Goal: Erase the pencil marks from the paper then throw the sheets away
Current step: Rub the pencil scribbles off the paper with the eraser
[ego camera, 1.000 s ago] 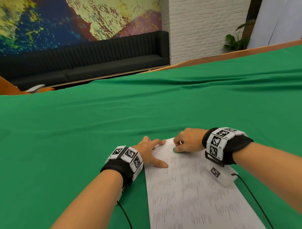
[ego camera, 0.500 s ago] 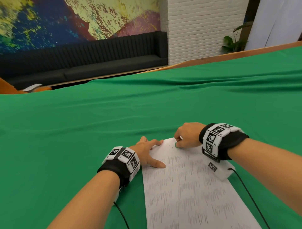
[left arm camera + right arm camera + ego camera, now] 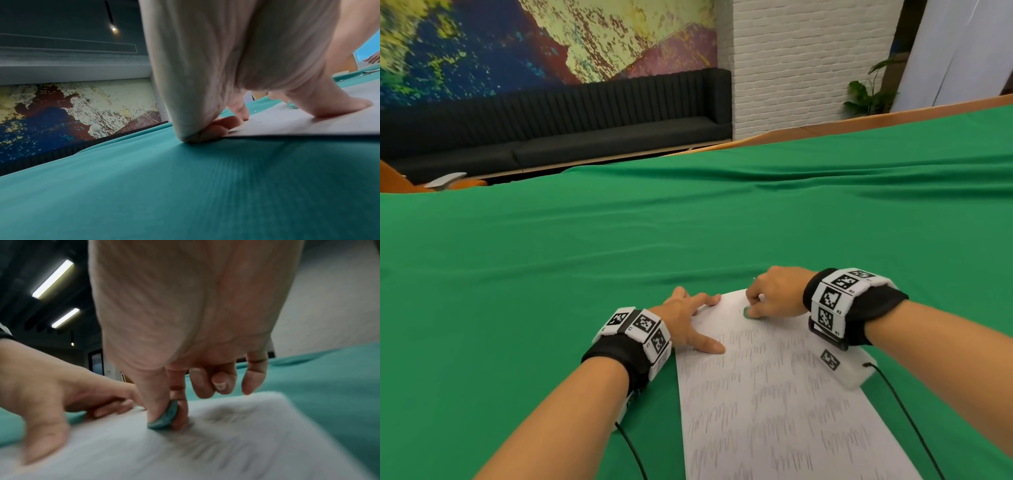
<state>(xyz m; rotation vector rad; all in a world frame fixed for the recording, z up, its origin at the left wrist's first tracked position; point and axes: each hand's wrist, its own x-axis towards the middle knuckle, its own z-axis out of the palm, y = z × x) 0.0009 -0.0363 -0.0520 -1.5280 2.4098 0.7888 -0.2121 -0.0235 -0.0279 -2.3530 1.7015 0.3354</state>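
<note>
A white sheet of paper (image 3: 774,404) covered in rows of grey pencil scribbles lies on the green cloth. My right hand (image 3: 774,294) pinches a small green eraser (image 3: 748,312) between thumb and forefinger and presses it on the paper near its far edge; the eraser (image 3: 165,417) shows clearly in the right wrist view, which is blurred. My left hand (image 3: 688,325) lies flat with spread fingers on the sheet's far left corner, thumb (image 3: 337,105) and fingertips pressing the paper (image 3: 298,123). The strip around the eraser looks mostly free of marks.
The green cloth (image 3: 551,291) covers a large table and wrinkles toward the far side. A black bench (image 3: 558,130) and a white brick pillar (image 3: 808,58) stand beyond the table. Cables run from both wristbands toward me.
My right hand with the eraser has shifted a little back and forth along the paper's far edge. The left hand stays pressed on the corner.
</note>
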